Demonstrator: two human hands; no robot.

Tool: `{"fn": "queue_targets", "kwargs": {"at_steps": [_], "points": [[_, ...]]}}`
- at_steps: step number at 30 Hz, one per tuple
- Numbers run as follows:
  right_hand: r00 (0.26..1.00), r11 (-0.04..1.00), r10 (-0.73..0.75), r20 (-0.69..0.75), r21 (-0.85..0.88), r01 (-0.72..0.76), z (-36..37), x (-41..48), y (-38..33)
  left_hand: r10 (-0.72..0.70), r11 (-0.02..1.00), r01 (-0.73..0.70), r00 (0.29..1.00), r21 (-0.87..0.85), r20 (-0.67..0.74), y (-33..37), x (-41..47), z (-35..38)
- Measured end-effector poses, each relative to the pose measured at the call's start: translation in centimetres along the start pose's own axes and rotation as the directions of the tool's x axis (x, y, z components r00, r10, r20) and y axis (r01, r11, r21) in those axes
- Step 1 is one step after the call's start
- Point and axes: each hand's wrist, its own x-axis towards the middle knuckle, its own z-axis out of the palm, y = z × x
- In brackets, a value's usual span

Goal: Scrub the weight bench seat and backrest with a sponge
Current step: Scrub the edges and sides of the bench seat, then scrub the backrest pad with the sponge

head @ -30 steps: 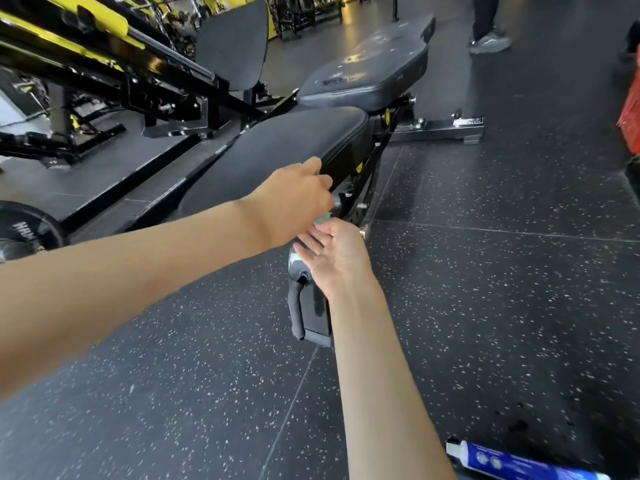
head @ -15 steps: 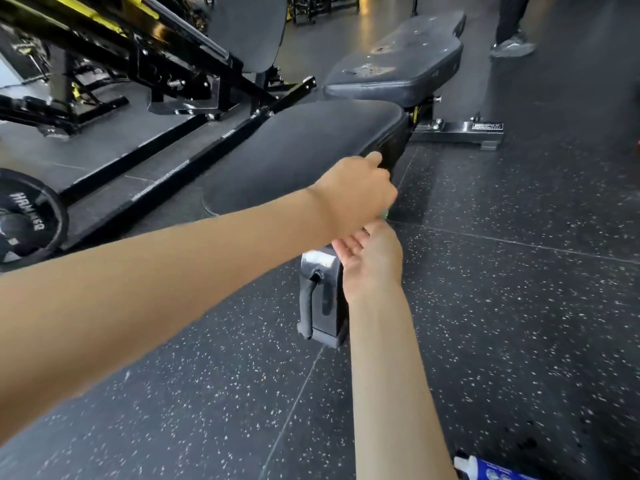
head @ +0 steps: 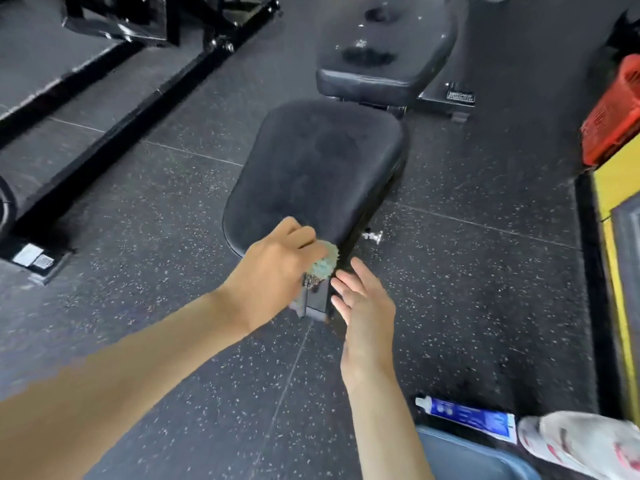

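The seat [head: 318, 168] of the weight bench fills the middle of the view, a dark rounded pad lying flat above the speckled rubber floor [head: 467, 289]. Just beyond the seat's far edge sits the backrest [head: 384, 46], also dark, with pale scuffs and darker patches on its top; the two pads are close together with a narrow gap between them.

At the near right corner of the seat, the left hand [head: 273, 268] is curled around a greenish sponge [head: 325, 261], fingers closed on it. The sponge sits at the seat's near edge, and it seems to touch the pad there, though motion blur makes the contact hard to confirm. Just below the sponge, under the seat's near end, part of the bench's dark frame [head: 317, 299] shows.

The right hand [head: 363, 299] is near the seat's near right corner too, just beside the sponge but holding nothing, its fingers spread and the palm turned toward the left hand.

Well on the near side of the seat, a blue and white tube [head: 467, 415] lies flat on the floor, and a white shoe [head: 571, 441] with red marks is just beside it. Far to the right of the seat stands an orange-red crate [head: 613, 116] on a yellow surface. To the left of the seat, black machine rails [head: 114, 133] run across the floor.
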Motion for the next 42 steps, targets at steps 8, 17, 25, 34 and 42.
{"fn": "queue_targets", "kwargs": {"at_steps": [8,17,25,34,42], "points": [[0.999,0.873,0.045,0.011,-0.486,-0.034,3.1,-3.0,-3.6,-0.210,0.964,0.246,0.939,-0.105,0.272,2.6,7.6,-1.6],[0.991,0.710,0.130,-0.044,-0.693,-0.124,4.2,-3.5,-4.6,-0.151,0.976,0.208,0.860,-0.065,0.488,1.7,6.4,-3.4],[0.987,0.773,0.120,-0.111,-0.613,-0.163,3.8,0.7,-7.8,-0.166,0.967,0.242,0.841,-0.083,0.516,1.9,13.0,-2.4],[0.946,0.732,0.175,-0.272,-0.607,-0.310,4.1,8.8,-13.7,-0.229,0.922,0.352,0.834,-0.163,0.503,-0.7,22.2,-0.2],[0.940,0.703,0.110,-0.323,-0.644,-0.303,6.2,15.0,-19.1,-0.235,0.891,0.398,0.817,-0.221,0.527,-2.6,27.8,1.5]]}}
